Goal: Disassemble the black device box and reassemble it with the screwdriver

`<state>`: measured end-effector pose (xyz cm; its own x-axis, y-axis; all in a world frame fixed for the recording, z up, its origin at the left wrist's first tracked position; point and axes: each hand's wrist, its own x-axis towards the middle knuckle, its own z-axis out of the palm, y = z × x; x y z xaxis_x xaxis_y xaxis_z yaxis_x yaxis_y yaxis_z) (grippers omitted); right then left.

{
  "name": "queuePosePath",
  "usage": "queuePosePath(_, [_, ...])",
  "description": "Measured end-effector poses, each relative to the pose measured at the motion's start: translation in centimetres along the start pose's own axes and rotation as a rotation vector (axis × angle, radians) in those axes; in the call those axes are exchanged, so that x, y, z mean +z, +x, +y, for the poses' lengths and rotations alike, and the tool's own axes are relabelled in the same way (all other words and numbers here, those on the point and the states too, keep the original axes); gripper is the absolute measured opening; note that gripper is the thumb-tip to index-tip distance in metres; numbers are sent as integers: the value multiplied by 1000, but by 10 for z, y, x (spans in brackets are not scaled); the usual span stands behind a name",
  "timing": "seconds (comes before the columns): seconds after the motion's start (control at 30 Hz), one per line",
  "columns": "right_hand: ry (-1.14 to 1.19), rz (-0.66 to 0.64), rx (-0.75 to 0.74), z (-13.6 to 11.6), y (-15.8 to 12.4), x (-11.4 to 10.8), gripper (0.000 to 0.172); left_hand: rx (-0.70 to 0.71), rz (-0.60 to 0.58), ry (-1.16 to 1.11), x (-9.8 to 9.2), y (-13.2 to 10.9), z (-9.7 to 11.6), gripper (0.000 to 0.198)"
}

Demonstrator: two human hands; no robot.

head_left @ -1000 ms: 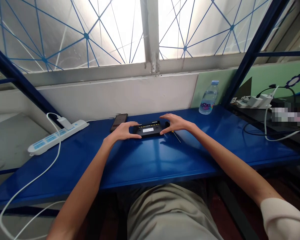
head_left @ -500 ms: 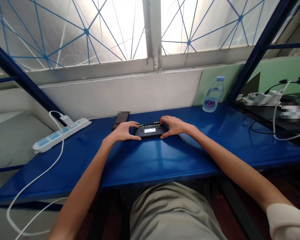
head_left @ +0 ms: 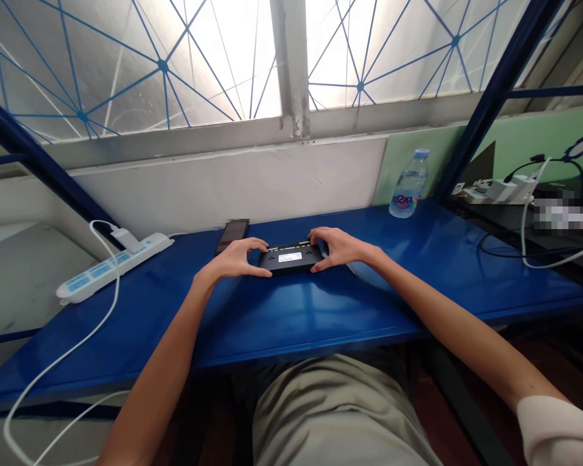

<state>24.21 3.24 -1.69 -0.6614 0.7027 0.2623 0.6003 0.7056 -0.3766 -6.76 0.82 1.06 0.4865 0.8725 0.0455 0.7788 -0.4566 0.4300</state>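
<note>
A flat black box [head_left: 290, 258] with a white label and a row of yellow ports lies on the blue table [head_left: 282, 310]. My left hand [head_left: 236, 259] grips its left end, thumb in front and fingers curled over the back. My right hand [head_left: 337, 248] clasps the right end the same way. The box rests on the table between both hands.
A dark phone [head_left: 232, 234] lies just behind my left hand. A white power strip [head_left: 111, 266] with a cable sits at the left. A water bottle [head_left: 408, 185] stands at the back right. Chargers and cables [head_left: 505, 191] crowd the far right.
My right hand, spread above the box's right end a second ago, has come down and closed on it. The screwdriver seen beside it is now hidden. My left hand kept its hold.
</note>
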Motion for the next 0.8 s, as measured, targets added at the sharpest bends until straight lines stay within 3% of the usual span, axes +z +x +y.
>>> queuePosePath(0.8, [-65,-57,-1,5,8,3,53,-19,-49,155,2,3,0,75])
